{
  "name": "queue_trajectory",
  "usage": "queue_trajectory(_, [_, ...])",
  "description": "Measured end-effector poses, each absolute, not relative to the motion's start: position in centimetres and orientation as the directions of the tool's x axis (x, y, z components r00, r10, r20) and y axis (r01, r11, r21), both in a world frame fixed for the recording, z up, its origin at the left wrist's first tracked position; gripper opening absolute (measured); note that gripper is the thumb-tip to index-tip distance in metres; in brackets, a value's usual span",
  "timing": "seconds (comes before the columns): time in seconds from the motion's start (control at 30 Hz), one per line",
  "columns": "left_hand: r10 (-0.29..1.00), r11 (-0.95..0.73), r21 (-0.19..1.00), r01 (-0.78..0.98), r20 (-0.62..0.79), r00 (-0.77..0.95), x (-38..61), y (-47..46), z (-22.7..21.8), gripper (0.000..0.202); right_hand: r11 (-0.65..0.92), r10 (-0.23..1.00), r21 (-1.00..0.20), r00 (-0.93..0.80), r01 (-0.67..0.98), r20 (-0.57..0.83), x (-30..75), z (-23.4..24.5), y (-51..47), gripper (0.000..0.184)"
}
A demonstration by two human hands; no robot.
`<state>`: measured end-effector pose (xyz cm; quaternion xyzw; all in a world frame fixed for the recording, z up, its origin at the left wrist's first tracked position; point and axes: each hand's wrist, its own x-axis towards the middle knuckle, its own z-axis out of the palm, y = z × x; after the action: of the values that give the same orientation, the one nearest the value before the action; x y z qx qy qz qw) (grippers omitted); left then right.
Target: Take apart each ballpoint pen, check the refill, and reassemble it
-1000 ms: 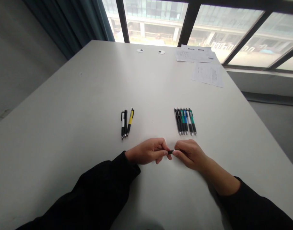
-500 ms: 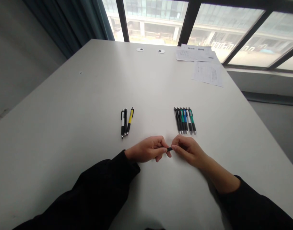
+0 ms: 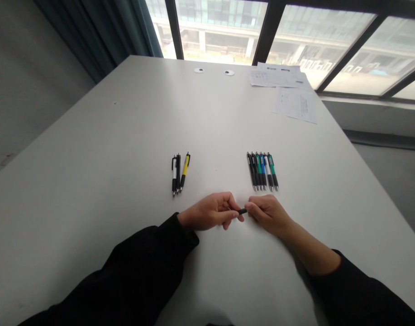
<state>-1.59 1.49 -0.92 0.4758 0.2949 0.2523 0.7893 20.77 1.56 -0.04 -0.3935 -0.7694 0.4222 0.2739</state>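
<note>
Held: a short black piece [image 3: 242, 211], pinched at its two ends by the fingertips of the left hand [image 3: 210, 212] and the right hand [image 3: 268, 213], both grips closed on it, over the middle of the table [image 3: 92, 136]. Not held: three pens [image 3: 178, 174] in a tight group, white, black and yellow, ahead and left of the hands; six pens [image 3: 262, 172] side by side, black, green, blue and white, ahead and right. Neither group was touched. Beyond them, loose papers [image 3: 294, 105] lay near the far edge.
</note>
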Motion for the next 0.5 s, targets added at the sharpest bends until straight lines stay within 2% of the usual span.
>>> queue_trajectory(0.13, [0.693, 0.410, 0.903, -0.125, -0.220, 0.687, -1.63, 1.51, -0.85, 0.034, 0.287, 0.843, -0.910, -0.530, 0.299, 0.092, 20.91, 0.15, 1.42, 0.030])
queue_trajectory(0.37, [0.688, 0.404, 0.910, -0.096, -0.233, 0.687, -1.60, 1.27, -1.03, 0.035, 0.356, 0.854, -0.826, -0.511, 0.436, 0.099, 20.53, 0.21, 1.69, 0.048])
queue_trajectory(0.5, [0.725, 0.377, 0.918, -0.119, -0.213, 0.656, -1.56, 1.19, -1.04, 0.035, 0.266, 0.885, -0.888, -0.461, 0.376, 0.069, 20.57, 0.03, 1.71, 0.044])
